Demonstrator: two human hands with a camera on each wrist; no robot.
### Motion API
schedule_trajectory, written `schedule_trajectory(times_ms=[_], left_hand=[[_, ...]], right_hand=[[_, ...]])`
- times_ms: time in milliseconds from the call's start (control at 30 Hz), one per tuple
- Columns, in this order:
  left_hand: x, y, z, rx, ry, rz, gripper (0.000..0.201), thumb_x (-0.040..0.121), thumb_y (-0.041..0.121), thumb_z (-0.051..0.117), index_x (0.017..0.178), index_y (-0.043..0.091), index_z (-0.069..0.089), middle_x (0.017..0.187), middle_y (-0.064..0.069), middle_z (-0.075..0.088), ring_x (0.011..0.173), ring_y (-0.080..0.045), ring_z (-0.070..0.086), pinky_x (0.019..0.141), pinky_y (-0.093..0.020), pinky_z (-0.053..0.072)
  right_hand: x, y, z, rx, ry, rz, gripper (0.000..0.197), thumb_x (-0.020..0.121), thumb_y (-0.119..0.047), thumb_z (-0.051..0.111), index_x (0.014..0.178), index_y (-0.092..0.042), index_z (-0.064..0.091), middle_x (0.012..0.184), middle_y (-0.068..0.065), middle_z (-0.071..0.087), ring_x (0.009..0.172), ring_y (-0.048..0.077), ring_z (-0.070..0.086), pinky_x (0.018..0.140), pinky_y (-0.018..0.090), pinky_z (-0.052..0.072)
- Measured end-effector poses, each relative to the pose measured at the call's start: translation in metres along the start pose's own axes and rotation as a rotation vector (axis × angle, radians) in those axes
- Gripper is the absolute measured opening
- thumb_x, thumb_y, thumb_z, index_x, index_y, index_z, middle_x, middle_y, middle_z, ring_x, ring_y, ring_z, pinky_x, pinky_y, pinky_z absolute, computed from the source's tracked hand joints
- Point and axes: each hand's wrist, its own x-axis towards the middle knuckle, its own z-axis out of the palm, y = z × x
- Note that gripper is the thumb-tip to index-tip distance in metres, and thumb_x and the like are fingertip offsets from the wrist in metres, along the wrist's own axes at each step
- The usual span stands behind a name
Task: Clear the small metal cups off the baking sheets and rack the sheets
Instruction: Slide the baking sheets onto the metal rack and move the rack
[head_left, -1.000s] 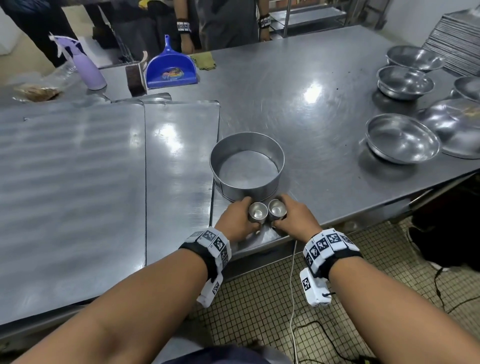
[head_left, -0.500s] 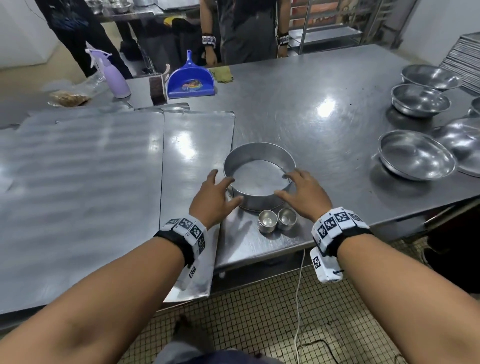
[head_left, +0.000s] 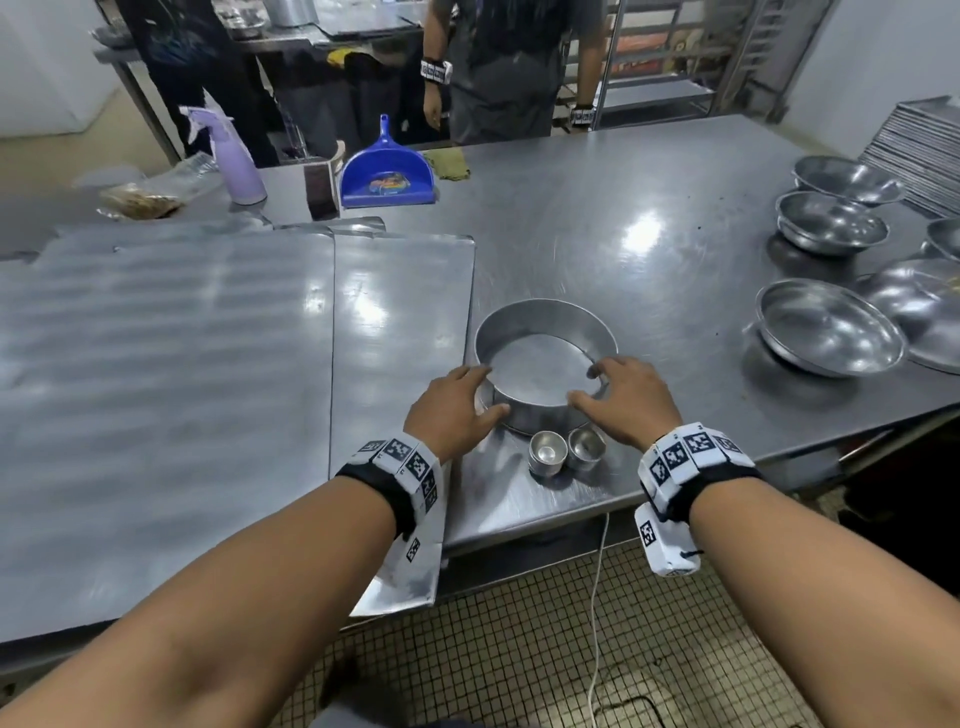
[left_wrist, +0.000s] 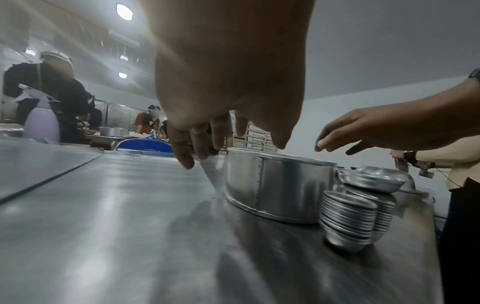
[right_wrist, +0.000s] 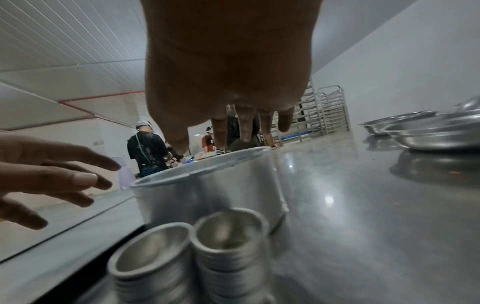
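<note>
Two short stacks of small metal cups (head_left: 546, 453) (head_left: 587, 448) stand side by side on the steel table, just in front of a round metal tin (head_left: 545, 358). My left hand (head_left: 460, 400) hovers with fingers spread at the tin's left side. My right hand (head_left: 618, 392) is spread over the tin's near right rim. Neither hand holds anything. The left wrist view shows the cup stacks (left_wrist: 348, 220) beside the tin (left_wrist: 280, 189). The right wrist view has them (right_wrist: 155, 259) close below my palm. Two flat baking sheets (head_left: 400, 322) (head_left: 156, 389) lie bare to the left.
Several steel bowls (head_left: 826, 327) sit at the right, with a stack of trays (head_left: 919, 156) behind them. A blue dustpan (head_left: 387, 174) and a purple spray bottle (head_left: 234, 161) stand at the far left. People (head_left: 509, 67) stand beyond the table. The narrower sheet overhangs the near table edge.
Both hands let go of the cup stacks, which now stand on the table. The hands moved forward and apart to the sides of the round tin.
</note>
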Motion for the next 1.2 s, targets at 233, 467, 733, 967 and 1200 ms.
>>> schedule_trajectory(times_ms=[233,467,733,967,1200], left_hand=[[-0.018,-0.078,-0.067,0.019,0.023,-0.179,0.053,0.095,0.056,0.058,0.135,0.021,0.059,0.123,-0.005,0.069,0.115,-0.025,0.063,0.093,-0.038,0.052],[-0.070,-0.225,-0.138,0.060,-0.111,-0.400,0.052,0.094,0.048,0.065,0.135,0.016,0.061,0.133,-0.009,0.064,0.119,-0.027,0.061,0.098,-0.036,0.049],[-0.121,-0.382,-0.201,0.146,-0.041,-0.630,0.052,0.086,0.047,0.064,0.130,0.020,0.061,0.134,-0.013,0.054,0.125,-0.037,0.050,0.099,-0.049,0.050],[-0.137,-0.464,-0.237,0.069,0.087,-0.795,0.065,0.086,0.051,0.066,0.142,0.022,0.050,0.147,-0.012,0.040,0.137,-0.037,0.034,0.105,-0.048,0.038],[-0.135,-0.495,-0.237,-0.424,0.301,-0.846,0.061,0.086,0.033,0.077,0.136,0.009,0.053,0.135,-0.007,0.058,0.124,-0.033,0.058,0.100,-0.035,0.047]], right_hand=[[0.003,-0.121,0.016,0.086,0.037,-0.075,0.037,0.090,-0.044,0.058,0.115,-0.018,0.065,0.120,0.007,0.066,0.115,0.028,0.058,0.097,0.040,0.046],[0.002,-0.271,0.091,0.128,-0.326,-0.146,0.041,0.088,-0.051,0.060,0.118,-0.023,0.061,0.116,0.001,0.069,0.104,0.021,0.062,0.089,0.035,0.050],[0.029,-0.350,0.158,0.082,-0.375,0.000,0.063,0.088,-0.041,0.067,0.141,-0.014,0.048,0.138,0.013,0.055,0.123,0.030,0.054,0.095,0.033,0.043],[0.054,-0.366,0.186,0.095,-0.300,0.123,0.074,0.077,-0.037,0.075,0.141,-0.012,0.046,0.133,0.017,0.055,0.120,0.037,0.054,0.093,0.038,0.046],[0.072,-0.368,0.199,0.210,-0.247,0.233,0.072,0.075,-0.035,0.077,0.136,-0.007,0.051,0.130,0.020,0.057,0.108,0.035,0.058,0.089,0.038,0.049]])
